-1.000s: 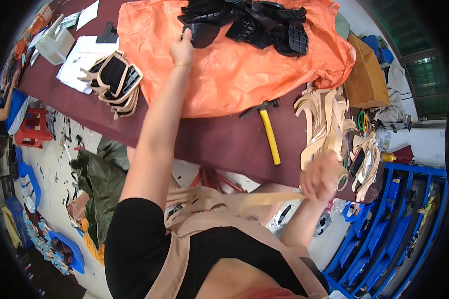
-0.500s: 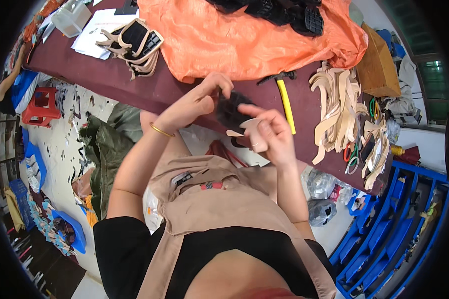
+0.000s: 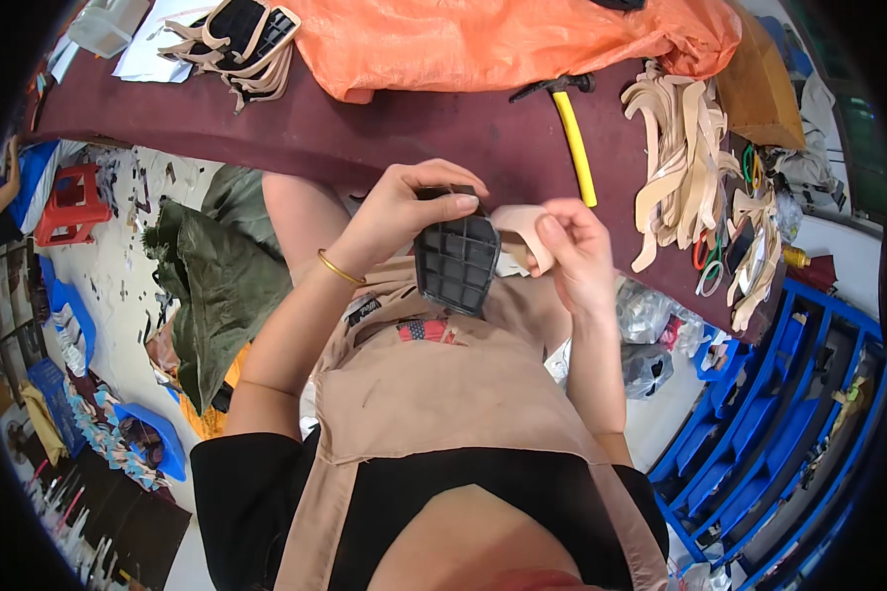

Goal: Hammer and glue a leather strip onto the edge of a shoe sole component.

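Note:
My left hand [image 3: 411, 209] pinches a black gridded piece [image 3: 455, 268] by its upper end, thumb in front and fingers behind. The piece hangs above my apron, its ribbed face toward me and its lower end rounded. A beige strip [image 3: 518, 225] is gripped between the thumb and fingers of my right hand [image 3: 577, 251]. The strip curves toward the black piece and its end lies by that piece's upper right edge; whether they are joined I cannot tell.
On the maroon table [image 3: 414, 128] lie a yellow-handled hammer [image 3: 574, 148], a heap of beige strips [image 3: 682, 158], scissors [image 3: 710, 271] and a stack of beige-edged black pieces [image 3: 246, 49]. An orange sheet [image 3: 503, 44] covers the far side. Blue racks [image 3: 759, 443] stand at right.
The black piece has turned so its gridded face shows, and hangs lower. My right hand has shifted slightly right with the beige strip. The view has tilted downward.

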The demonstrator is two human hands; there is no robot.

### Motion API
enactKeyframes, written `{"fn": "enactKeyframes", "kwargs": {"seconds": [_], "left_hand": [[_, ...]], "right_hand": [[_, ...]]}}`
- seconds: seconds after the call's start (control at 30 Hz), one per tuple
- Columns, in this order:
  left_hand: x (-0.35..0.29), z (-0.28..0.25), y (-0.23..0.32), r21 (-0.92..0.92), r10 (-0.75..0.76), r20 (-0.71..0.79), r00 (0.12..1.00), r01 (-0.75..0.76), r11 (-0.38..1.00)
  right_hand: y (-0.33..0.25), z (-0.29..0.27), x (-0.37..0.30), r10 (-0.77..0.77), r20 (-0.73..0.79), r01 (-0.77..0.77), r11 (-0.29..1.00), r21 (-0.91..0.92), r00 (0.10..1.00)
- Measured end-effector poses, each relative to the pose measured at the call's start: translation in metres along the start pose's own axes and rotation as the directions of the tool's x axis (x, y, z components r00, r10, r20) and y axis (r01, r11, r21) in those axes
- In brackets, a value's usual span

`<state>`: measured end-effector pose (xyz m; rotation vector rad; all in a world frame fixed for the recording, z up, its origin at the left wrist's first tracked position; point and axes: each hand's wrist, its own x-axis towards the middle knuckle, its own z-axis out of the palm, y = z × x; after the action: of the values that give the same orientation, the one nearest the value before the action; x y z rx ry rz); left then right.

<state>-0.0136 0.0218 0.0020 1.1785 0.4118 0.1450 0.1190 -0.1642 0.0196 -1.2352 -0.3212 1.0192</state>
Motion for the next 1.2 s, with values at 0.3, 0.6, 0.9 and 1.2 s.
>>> {"fn": "enactKeyframes", "kwargs": {"seconds": [0.3, 0.6, 0.9, 1.2], "left_hand": [[-0.012, 0.012, -0.011, 0.045, 0.063, -0.149, 0.987, -0.057, 0.997], [-0.013, 0.010, -0.018, 0.180, 0.178, -0.153, 0.972, -0.150, 0.972], [-0.015, 0.010, -0.021, 0.170, 0.190, -0.149, 0.970, -0.164, 0.972], [-0.015, 0.013, -0.015, 0.102, 0.171, -0.104, 0.980, -0.160, 0.982]], "right_hand": [[0.014, 0.026, 0.011, 0.258, -0.008, -0.248, 0.937, 0.245, 0.966], [0.015, 0.033, 0.012, 0.309, 0.011, -0.303, 0.923, 0.237, 0.951], [0.016, 0.034, 0.011, 0.321, -0.012, -0.310, 0.923, 0.227, 0.947], [0.014, 0.034, 0.009, 0.315, -0.008, -0.305, 0.925, 0.227, 0.949]]}}
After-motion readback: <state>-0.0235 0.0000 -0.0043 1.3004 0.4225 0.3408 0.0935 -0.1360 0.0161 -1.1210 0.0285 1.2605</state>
